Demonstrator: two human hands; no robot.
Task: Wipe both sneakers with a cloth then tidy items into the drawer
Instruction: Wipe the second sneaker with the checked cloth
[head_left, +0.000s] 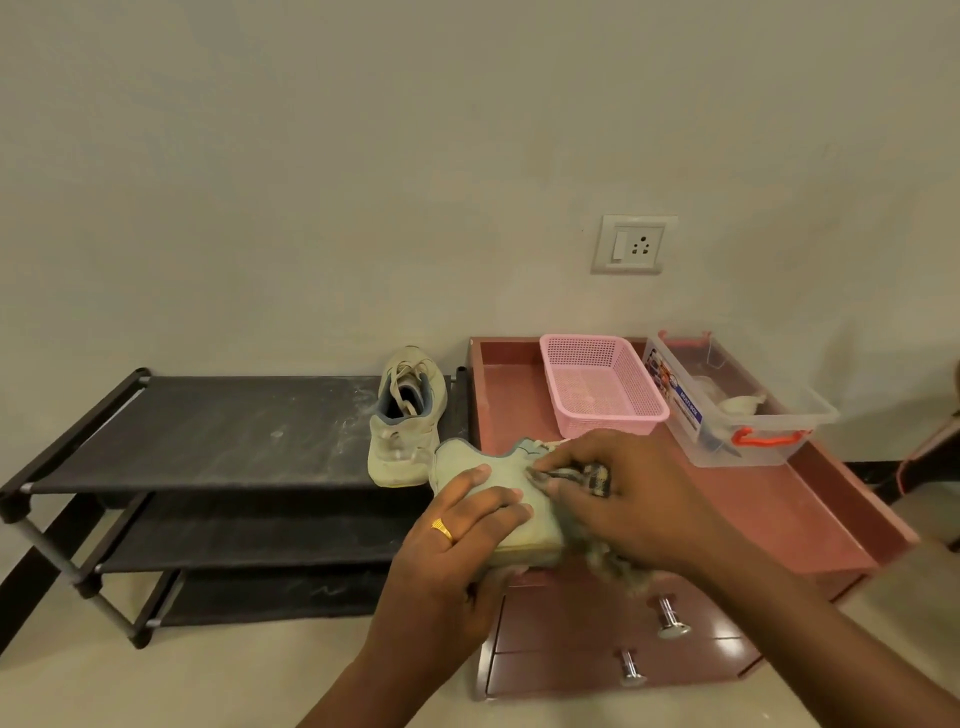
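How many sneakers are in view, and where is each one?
2. The first sneaker stands on the top shelf of the black rack, near its right end. The second sneaker is held by the left hand, and the right hand holds a cloth against it.

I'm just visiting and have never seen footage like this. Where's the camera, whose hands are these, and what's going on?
There is no machine here: a person wears a camera on the head, looking down at their own two hands. The left hand grips a pale sneaker over a reddish drawer unit, while the right hand holds a checked cloth against it. The second sneaker stands on the black shoe rack. On the drawer unit sit a pink basket and a clear plastic box.
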